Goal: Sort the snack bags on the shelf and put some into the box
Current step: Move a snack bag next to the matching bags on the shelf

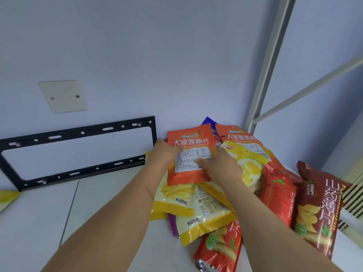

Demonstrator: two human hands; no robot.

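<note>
Together, the left hand point(164, 154) and right hand point(218, 166) clamped the orange bag point(191, 154) from either side, its long axis upright, atop the snack pile point(255, 183) on the shelf point(110, 203); no box was in view.

You're seeing an orange bag point(191, 154) w/ white label, yellow-white bags point(174, 199), red & maroon bags point(322, 209), black bracket point(78, 132).
</note>
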